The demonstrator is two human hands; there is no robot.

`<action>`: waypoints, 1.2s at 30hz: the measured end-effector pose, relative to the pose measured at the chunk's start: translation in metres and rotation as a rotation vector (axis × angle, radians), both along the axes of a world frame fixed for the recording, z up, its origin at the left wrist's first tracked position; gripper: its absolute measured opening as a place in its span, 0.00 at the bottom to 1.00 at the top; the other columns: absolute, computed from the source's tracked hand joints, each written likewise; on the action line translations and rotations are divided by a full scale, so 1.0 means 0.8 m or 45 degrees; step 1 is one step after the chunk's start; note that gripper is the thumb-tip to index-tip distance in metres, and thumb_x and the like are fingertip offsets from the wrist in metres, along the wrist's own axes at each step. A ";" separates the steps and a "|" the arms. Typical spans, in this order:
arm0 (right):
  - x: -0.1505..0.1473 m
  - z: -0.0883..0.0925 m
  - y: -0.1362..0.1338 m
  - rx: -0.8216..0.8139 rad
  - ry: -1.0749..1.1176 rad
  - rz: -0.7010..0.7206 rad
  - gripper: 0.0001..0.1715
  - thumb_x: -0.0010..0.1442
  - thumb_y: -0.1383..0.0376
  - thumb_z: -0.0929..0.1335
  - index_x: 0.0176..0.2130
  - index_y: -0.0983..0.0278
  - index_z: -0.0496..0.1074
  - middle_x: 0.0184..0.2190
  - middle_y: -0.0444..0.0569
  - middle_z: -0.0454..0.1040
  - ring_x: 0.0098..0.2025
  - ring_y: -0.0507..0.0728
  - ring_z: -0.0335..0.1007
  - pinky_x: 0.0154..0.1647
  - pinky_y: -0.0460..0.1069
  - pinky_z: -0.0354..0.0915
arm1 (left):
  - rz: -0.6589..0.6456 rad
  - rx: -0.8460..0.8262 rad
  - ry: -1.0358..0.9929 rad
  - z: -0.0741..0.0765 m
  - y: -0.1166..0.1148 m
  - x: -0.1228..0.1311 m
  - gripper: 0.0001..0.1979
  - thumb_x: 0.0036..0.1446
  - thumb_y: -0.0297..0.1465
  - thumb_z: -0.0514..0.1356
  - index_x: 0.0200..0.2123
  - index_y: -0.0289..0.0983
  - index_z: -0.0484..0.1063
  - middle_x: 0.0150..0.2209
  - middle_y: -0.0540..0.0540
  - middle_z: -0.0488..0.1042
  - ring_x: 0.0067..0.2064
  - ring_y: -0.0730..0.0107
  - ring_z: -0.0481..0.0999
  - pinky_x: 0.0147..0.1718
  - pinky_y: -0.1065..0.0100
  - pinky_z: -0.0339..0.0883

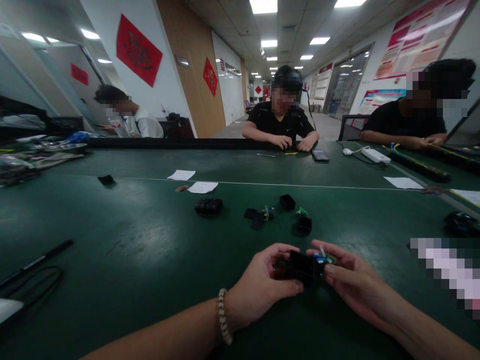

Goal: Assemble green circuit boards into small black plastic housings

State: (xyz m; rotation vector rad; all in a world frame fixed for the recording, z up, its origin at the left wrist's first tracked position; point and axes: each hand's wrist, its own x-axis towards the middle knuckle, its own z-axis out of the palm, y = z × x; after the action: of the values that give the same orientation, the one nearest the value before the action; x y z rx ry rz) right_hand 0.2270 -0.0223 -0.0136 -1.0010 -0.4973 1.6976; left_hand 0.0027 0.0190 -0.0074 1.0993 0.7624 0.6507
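My left hand (258, 287), with a beaded bracelet at the wrist, is closed around a black plastic box (301, 267) whose hollow side faces up. In my right hand (352, 280), thumb and fingers pinch a small circuit board (325, 258) with blue and green parts, close beside the box. Farther out on the table lie a black open box (287, 202), another black box (304, 224) with a green board at its top, and a board with components (267, 213) among flat black pieces (256, 221).
Two joined black boxes (208, 206) sit left of the loose parts on the green table (142, 260). Paper sheets (203, 187) lie near the table seam. A pen-like black rod (41, 260) and a cable are at left. Several people sit across and around the table.
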 end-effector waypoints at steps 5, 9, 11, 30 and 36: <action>-0.001 -0.001 0.002 0.059 0.007 0.004 0.32 0.43 0.68 0.86 0.48 0.63 0.84 0.45 0.52 0.86 0.51 0.57 0.79 0.53 0.48 0.71 | -0.009 -0.013 -0.035 0.001 0.000 0.000 0.29 0.45 0.19 0.73 0.51 0.39 0.74 0.50 0.43 0.79 0.50 0.60 0.80 0.55 0.51 0.71; -0.003 -0.002 0.003 0.095 0.038 -0.013 0.28 0.46 0.65 0.85 0.47 0.64 0.84 0.44 0.52 0.86 0.49 0.57 0.80 0.49 0.47 0.72 | 0.000 -0.025 -0.029 0.003 -0.001 0.001 0.28 0.46 0.19 0.73 0.51 0.38 0.74 0.49 0.44 0.79 0.48 0.62 0.80 0.55 0.53 0.71; -0.003 -0.002 0.003 0.102 0.032 -0.013 0.27 0.48 0.65 0.85 0.47 0.64 0.84 0.44 0.52 0.87 0.46 0.55 0.80 0.45 0.46 0.72 | 0.000 -0.028 -0.028 0.002 -0.001 0.001 0.28 0.46 0.19 0.73 0.51 0.38 0.74 0.49 0.44 0.79 0.48 0.62 0.80 0.54 0.54 0.71; -0.001 -0.003 0.003 0.145 -0.028 0.051 0.28 0.47 0.63 0.85 0.48 0.62 0.83 0.45 0.52 0.86 0.43 0.55 0.79 0.43 0.48 0.71 | -0.036 0.021 -0.053 -0.001 -0.002 0.000 0.27 0.47 0.21 0.73 0.51 0.38 0.74 0.51 0.42 0.79 0.51 0.58 0.80 0.57 0.50 0.69; -0.001 -0.001 0.003 0.123 -0.049 0.041 0.29 0.46 0.61 0.85 0.48 0.61 0.84 0.45 0.52 0.86 0.45 0.56 0.79 0.46 0.50 0.70 | -0.041 0.039 -0.038 -0.005 0.000 0.001 0.27 0.47 0.22 0.73 0.52 0.38 0.74 0.52 0.41 0.78 0.52 0.57 0.79 0.57 0.49 0.69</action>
State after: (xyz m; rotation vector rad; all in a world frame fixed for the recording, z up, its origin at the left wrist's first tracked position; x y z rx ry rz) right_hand 0.2259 -0.0200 -0.0146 -0.9615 -0.6180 1.6694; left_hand 0.0033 0.0189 -0.0118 1.1251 0.7098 0.6516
